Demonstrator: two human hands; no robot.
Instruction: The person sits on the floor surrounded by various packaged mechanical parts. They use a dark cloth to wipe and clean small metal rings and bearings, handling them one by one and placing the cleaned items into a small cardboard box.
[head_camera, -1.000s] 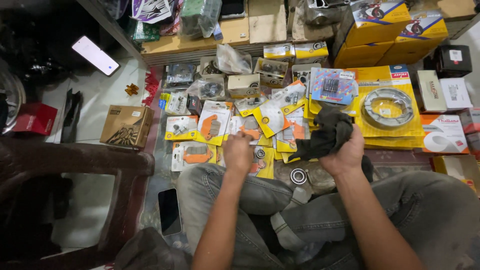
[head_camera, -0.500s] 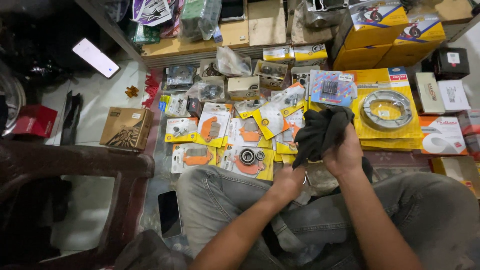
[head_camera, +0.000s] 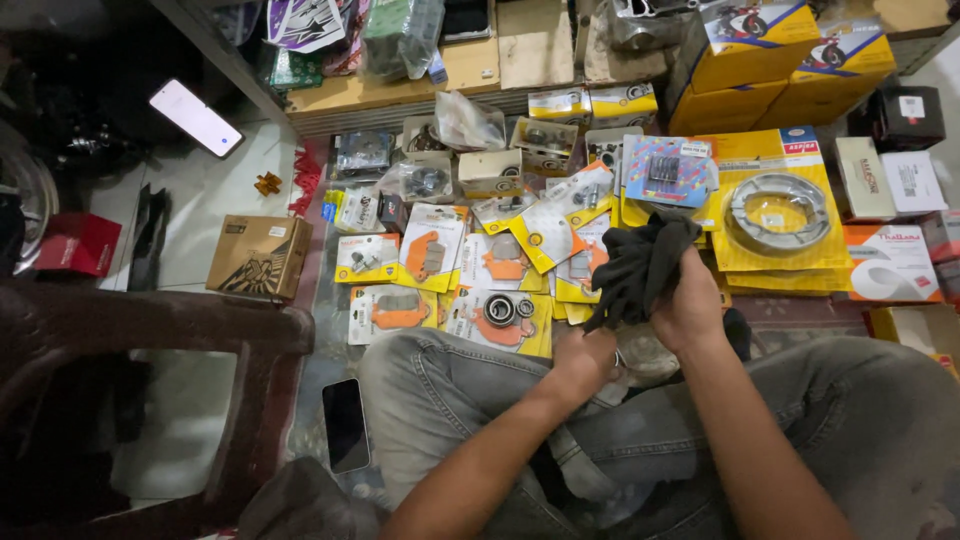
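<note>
Right hand (head_camera: 690, 300) grips a dark cloth (head_camera: 640, 265); left hand (head_camera: 585, 360) (partly hidden) seemingly holds something round

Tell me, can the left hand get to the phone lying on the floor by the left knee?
Probably yes. The left hand rests low by the lap, and the phone lies uncovered beside the jeans, with nothing between them.

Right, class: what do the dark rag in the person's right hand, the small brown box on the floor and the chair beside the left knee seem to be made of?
Dark rag: soft cloth, matte; it folds and droops limply.
Small brown box: cardboard, by its dull brown faces and creased flaps.
Chair: probably moulded plastic, dark brown with a faint sheen, though wood cannot be ruled out.
</note>
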